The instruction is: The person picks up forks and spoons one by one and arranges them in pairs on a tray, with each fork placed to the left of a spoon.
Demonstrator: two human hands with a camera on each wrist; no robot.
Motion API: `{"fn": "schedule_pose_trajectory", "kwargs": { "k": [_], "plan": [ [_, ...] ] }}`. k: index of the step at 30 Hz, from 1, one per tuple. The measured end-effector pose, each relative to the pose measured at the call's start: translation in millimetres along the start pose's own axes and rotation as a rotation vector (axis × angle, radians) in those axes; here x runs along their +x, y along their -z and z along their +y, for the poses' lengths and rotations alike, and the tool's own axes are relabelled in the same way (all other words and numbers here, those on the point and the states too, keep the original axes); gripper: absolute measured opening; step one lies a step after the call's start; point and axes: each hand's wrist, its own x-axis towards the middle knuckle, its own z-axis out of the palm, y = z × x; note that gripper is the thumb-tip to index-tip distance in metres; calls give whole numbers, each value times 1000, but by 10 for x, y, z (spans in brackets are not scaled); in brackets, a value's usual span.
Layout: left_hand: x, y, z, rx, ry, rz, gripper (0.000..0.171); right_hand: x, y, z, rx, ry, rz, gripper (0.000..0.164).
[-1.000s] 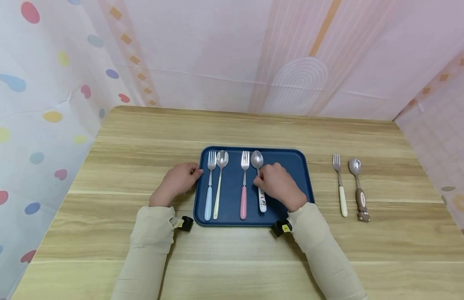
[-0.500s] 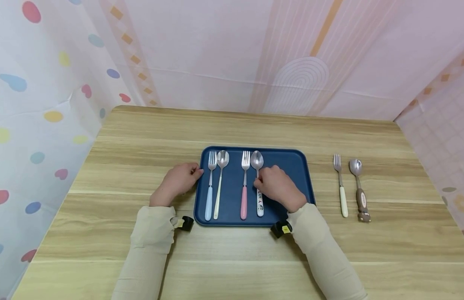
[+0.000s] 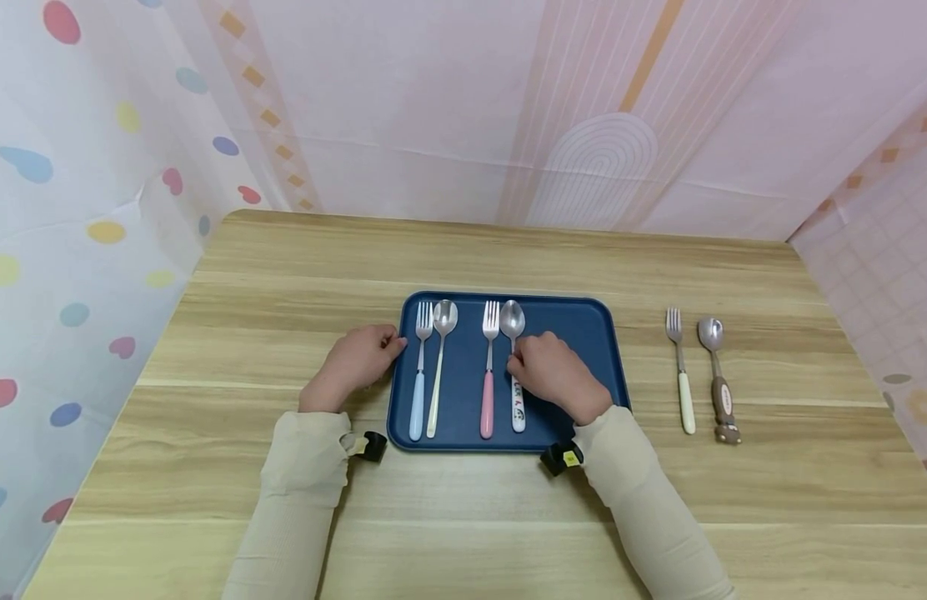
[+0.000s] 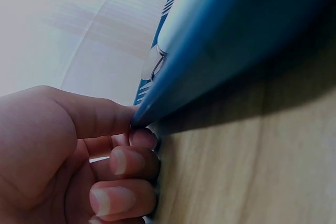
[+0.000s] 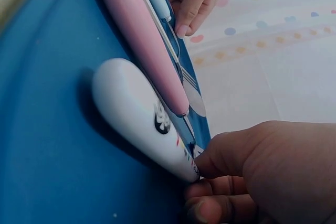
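A dark blue tray (image 3: 448,445) lies on the wooden table. My left hand (image 3: 358,360) pinches its left rim between thumb and fingers, as the left wrist view shows. On the tray my right hand (image 3: 557,371) pinches a spoon with a white, printed handle (image 5: 142,114) near the handle's upper end. The spoon's bowl (image 3: 512,317) points away from me. Just left of it lies a fork with a pink handle (image 3: 487,404). Further left are a fork with a light blue handle (image 3: 417,407) and a spoon with a thin cream handle (image 3: 433,400), side by side.
Right of the tray, a fork with a cream handle (image 3: 685,402) and a spoon with a brown, animal-shaped handle (image 3: 722,400) lie on the table (image 3: 463,533). Patterned cloth (image 3: 403,100) hangs behind the table and along both sides.
The lower end of the white-handled spoon has swung left, and the spoon lies straighter beside the pink-handled fork. The left hand still holds the tray rim.
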Motion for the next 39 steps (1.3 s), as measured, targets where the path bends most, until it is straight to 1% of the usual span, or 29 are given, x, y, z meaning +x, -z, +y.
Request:
{"fn": "schedule_pose_trajectory", "kwargs": {
  "k": [14,26,32,34,36,39],
  "plan": [
    [2,13,18,-12,7,-13,34,0,3,-25,11,-32,-20,33],
    [-4,11,17,-16,11,-20,34,-9,11,-33,14,-42,-36,33],
    [-1,4,6,-14,9,-17,34,-20,79,0,33,-54,-36,35],
    [3,1,3,-13,5,-15,34,-42,146,42,40,-49,-24,37],
    [7,0,1,-14,5,-18,34,-80,235,102,39,-37,9,38],
    [14,3,-2,-21,11,-21,34,-154,392,224,26,2,94,36]
  ]
}}
